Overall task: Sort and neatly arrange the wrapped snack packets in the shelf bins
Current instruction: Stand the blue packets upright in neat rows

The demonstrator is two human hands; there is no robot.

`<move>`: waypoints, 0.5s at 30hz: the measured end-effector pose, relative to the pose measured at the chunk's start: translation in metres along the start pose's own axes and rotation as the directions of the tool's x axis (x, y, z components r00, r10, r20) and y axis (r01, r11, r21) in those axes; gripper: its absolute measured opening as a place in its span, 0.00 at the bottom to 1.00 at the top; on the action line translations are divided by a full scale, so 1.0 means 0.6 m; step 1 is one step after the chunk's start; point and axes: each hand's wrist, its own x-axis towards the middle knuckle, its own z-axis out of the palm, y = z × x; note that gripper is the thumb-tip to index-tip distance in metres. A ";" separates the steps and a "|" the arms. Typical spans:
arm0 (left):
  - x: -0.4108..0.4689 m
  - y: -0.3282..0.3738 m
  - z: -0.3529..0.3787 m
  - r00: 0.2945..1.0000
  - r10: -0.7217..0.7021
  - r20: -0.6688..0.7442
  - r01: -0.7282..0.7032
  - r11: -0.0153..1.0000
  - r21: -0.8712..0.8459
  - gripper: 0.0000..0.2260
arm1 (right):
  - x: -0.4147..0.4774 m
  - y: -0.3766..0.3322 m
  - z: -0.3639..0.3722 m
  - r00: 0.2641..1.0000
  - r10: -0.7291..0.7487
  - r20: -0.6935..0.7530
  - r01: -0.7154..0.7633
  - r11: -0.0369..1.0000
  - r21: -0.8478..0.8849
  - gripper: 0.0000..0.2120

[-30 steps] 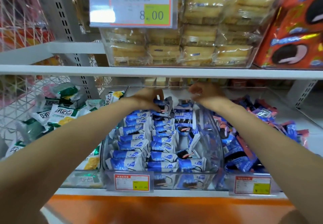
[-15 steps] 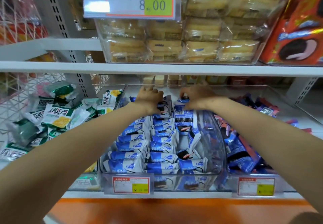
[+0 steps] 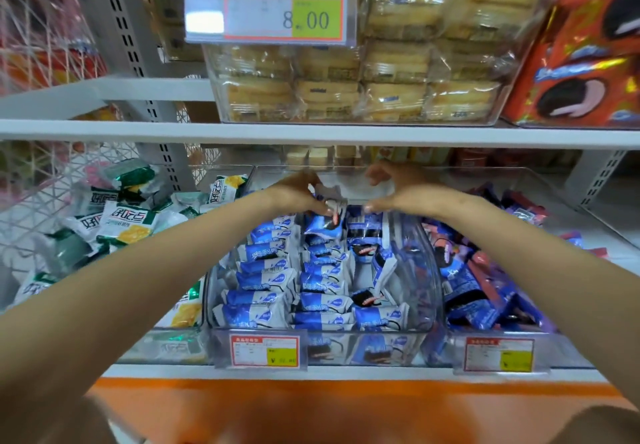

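Packet (image 3: pixel 329 203) lifted by left hand (image 3: pixel 298 192), right hand (image 3: pixel 401 190) hovering at bin (image 3: pixel 428 270) rear

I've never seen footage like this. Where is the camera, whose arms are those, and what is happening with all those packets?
No machine here: a person wears a camera on the head, so this one picture looks forward and down along both bare arms at a shop shelf. The left hand pinches a blue-and-white packet over the back of the middle clear bin, where blue packets lie in rows. The right hand hovers beside it, apparently holding nothing. The left bin holds green-and-white packets; the right one, a loose heap of blue and pink packets.
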 end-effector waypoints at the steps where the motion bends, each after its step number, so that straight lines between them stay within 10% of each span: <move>1: -0.001 -0.002 0.000 0.999 -0.002 0.035 -0.001 0.994 0.109 0.22 | 0.003 0.006 -0.001 1.000 0.010 0.025 -0.008 0.996 -0.089 0.25; 7: 0.002 -0.006 0.014 0.990 0.039 0.139 -0.096 0.897 0.432 0.24 | 0.033 -0.008 0.009 0.971 0.094 0.220 0.029 0.866 -0.499 0.19; 15: 0.013 -0.023 0.030 0.989 0.147 -0.009 -0.105 0.744 0.660 0.21 | 0.057 -0.010 0.047 0.943 0.200 0.267 -0.041 0.863 -0.503 0.23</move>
